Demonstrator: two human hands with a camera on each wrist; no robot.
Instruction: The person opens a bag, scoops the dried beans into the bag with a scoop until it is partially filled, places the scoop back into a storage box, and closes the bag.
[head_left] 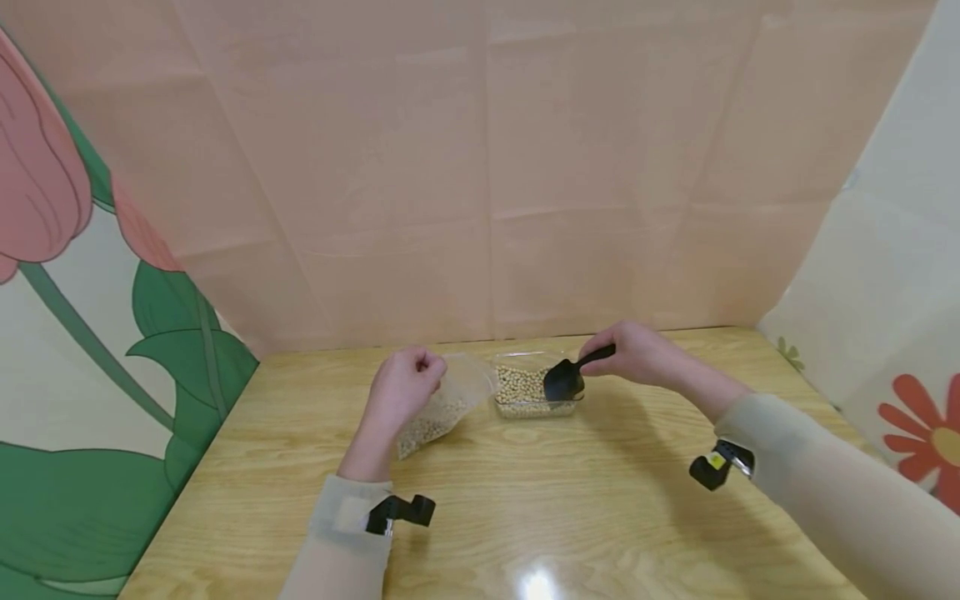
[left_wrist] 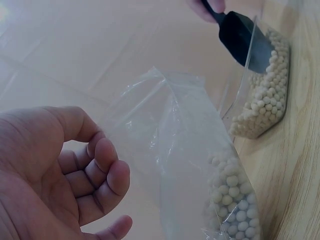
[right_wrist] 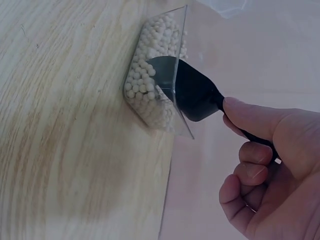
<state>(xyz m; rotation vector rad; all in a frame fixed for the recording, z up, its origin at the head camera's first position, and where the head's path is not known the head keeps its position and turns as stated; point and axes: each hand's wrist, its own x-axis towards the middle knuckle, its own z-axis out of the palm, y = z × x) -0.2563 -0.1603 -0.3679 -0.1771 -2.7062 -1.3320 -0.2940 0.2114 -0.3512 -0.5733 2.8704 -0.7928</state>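
My right hand [head_left: 636,354] grips the handle of a black scoop [head_left: 562,382]. The scoop's blade dips into small cream-coloured balls [right_wrist: 159,37] inside a clear rectangular container [head_left: 501,410]. To the left of that container, a translucent plastic bag [head_left: 471,380] leans with more of the pale balls [left_wrist: 235,192] gathered in its lower part. My left hand [head_left: 401,385] pinches the bag's edge between thumb and index finger, the other fingers curled. The exact pinch point is partly hidden in the left wrist view.
A wood-grain table [head_left: 525,500] carries everything. Behind it hangs a creased pink sheet [head_left: 480,183]. Patterned side panels stand at left and right, with a tulip [head_left: 41,158] and a red flower [head_left: 926,433]. Each sleeve bears a black wrist mount [head_left: 401,510].
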